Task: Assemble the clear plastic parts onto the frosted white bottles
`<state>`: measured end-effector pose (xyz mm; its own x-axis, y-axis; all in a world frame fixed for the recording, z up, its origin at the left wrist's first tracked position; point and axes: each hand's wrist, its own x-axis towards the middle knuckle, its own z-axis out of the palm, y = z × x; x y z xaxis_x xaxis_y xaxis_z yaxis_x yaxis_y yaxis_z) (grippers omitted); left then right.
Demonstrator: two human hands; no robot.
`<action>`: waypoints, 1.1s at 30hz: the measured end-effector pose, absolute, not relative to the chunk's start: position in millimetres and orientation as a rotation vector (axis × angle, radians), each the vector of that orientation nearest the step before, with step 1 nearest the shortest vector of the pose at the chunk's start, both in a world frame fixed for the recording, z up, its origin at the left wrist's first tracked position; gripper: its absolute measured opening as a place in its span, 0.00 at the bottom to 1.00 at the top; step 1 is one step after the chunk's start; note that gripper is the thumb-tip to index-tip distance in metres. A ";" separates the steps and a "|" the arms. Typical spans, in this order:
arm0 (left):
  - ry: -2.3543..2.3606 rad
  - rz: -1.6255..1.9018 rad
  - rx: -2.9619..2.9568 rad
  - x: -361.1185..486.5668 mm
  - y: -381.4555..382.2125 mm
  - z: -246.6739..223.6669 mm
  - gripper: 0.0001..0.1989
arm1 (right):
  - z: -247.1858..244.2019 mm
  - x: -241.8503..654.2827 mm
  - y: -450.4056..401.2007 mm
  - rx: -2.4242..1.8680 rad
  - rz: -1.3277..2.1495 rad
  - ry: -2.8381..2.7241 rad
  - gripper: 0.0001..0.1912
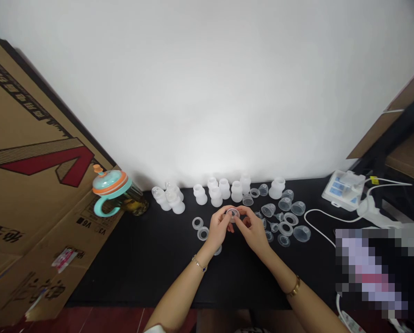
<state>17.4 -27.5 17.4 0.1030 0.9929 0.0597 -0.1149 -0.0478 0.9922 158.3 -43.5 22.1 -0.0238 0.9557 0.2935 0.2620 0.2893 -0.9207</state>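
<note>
Both hands meet over the middle of the black table, closed on one translucent bottle collar ring (233,214). My left hand (220,225) pinches it from the left, and my right hand (250,226) grips it from the right. Whether a nipple sits inside the ring is too small to tell. Two loose collar rings (203,233) lie left of my left hand, and another clear piece (217,251) is partly hidden by that wrist. Right of my right hand are scattered clear domed caps (298,208), more rings (285,228) and small nipples (274,227).
White bottles (216,196) stand along the wall, with several capped bottles (175,202) farther left. A teal-lidded drink jug (112,189) stands by a large cardboard box (37,152). At right are a white plastic case (343,190), a white cable (318,210) and a blurred patch.
</note>
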 end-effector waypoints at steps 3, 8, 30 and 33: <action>1.029 1.220 1.205 17.4 -26.8 17.0 0.22 | 23.4 158.1 -43.9 -1.175 0.834 -1.512 0.14; 1.045 1.216 1.209 16.9 -25.7 18.2 0.22 | 23.5 158.1 -43.9 -1.183 0.835 -1.515 0.14; 1.063 1.227 1.451 16.3 -30.0 13.1 0.17 | 20.6 158.5 -42.8 -1.180 0.833 -1.513 0.15; 1.056 1.222 1.451 16.4 -28.7 13.2 0.16 | 21.3 158.6 -43.0 -1.181 0.837 -1.516 0.14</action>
